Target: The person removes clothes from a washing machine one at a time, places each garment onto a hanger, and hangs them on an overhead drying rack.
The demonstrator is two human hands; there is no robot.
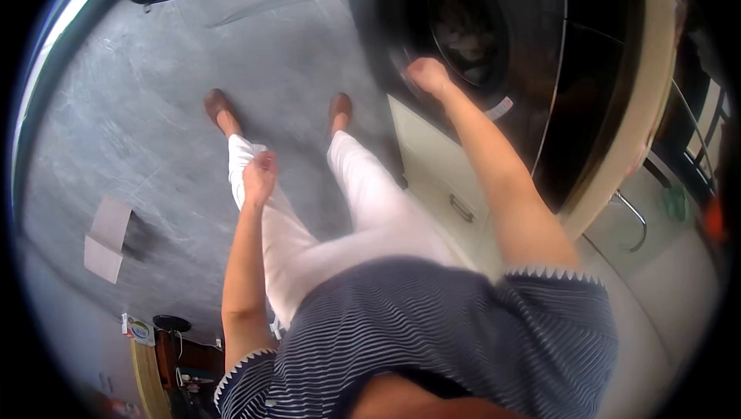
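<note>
A dark front-loading washing machine (532, 71) stands at the upper right, with pale laundry (463, 25) visible in its round opening. My right hand (431, 77) reaches to the left rim of the round washing machine door (390, 48). Its fingers are curled against that rim and a little blurred. My left hand (259, 177) hangs in front of my white trousers (309, 257), fingers loosely curled in, with nothing visible in them.
Below the machine is a cream cabinet door (440, 164) with a metal handle (461, 208). A counter edge and sink with a curved tap (637, 222) are at right. A folded grey sheet (108, 239) stands on the grey floor (154, 141); a small box (138, 329) sits lower left.
</note>
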